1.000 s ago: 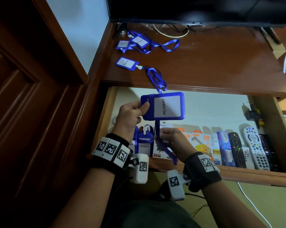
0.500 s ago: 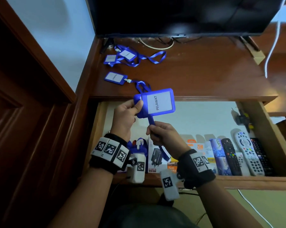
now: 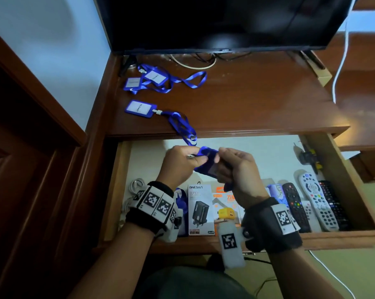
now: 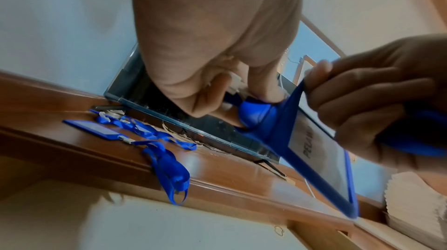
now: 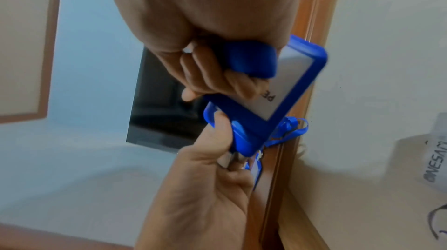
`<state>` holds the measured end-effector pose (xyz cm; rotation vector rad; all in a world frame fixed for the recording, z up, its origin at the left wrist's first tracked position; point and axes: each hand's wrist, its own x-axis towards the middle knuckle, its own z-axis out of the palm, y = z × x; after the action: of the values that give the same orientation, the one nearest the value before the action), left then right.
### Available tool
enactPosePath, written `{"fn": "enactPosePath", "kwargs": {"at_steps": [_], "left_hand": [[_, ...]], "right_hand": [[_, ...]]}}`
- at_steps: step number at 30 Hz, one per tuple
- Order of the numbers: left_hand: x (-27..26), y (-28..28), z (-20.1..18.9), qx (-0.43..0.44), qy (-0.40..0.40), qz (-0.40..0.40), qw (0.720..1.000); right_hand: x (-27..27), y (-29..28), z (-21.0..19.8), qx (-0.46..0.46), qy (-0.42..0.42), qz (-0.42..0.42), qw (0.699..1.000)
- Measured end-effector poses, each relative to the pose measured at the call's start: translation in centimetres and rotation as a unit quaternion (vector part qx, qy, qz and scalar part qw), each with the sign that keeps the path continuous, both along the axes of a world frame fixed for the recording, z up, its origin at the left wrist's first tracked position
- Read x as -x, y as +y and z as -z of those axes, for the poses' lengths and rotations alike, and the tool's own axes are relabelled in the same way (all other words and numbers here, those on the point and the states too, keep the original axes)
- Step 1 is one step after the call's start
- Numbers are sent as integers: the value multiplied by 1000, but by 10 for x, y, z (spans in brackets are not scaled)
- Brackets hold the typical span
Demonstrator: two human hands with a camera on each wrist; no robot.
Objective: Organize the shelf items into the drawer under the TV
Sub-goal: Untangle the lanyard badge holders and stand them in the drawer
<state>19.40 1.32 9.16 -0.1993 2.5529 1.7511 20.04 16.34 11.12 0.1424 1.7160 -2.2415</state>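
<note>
A blue badge holder (image 3: 207,161) (image 4: 319,151) (image 5: 285,89) with a white card hangs between both hands above the open drawer (image 3: 268,240). My left hand (image 3: 180,162) (image 4: 232,89) pinches its clip end and lanyard. My right hand (image 3: 234,169) (image 5: 212,74) grips the holder, with the blue lanyard (image 5: 251,61) wound over its fingers. On the shelf (image 3: 247,100) under the TV (image 3: 225,22) lie another badge holder (image 3: 140,108) with its lanyard (image 3: 182,128) hanging over the edge, and two more badges (image 3: 147,79) at the back left.
Along the drawer's front stand charger boxes (image 3: 200,210), a blue carton (image 3: 276,193) and three remotes (image 3: 318,203). White cables (image 3: 136,184) lie at its left end. A dark wooden door (image 3: 20,169) is at the left. A white cord (image 3: 342,61) hangs at the right.
The badge holder has come down from upright in front of the shelf edge to a tilted position over the drawer. My right hand has risen from the hanging lanyard to the holder itself.
</note>
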Motion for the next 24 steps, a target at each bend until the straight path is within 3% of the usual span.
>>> {"fn": "enactPosePath", "kwargs": {"at_steps": [5, 9, 13, 16, 24], "left_hand": [[-5, -2, -1, 98, -21, 109, 989], [-6, -14, -10, 94, -32, 149, 984], [-10, -34, -19, -26, -79, 154, 985], [-16, -40, -19, -108, -62, 131, 983], [-29, -26, -9, -284, -2, -14, 959]], "right_hand": [[11, 14, 4, -52, -42, 79, 995], [12, 22, 6, -146, -7, 21, 989], [6, 23, 10, -134, 23, -64, 989], [0, 17, 17, -97, 37, -112, 988], [1, -10, 29, 35, -33, -106, 993]]}}
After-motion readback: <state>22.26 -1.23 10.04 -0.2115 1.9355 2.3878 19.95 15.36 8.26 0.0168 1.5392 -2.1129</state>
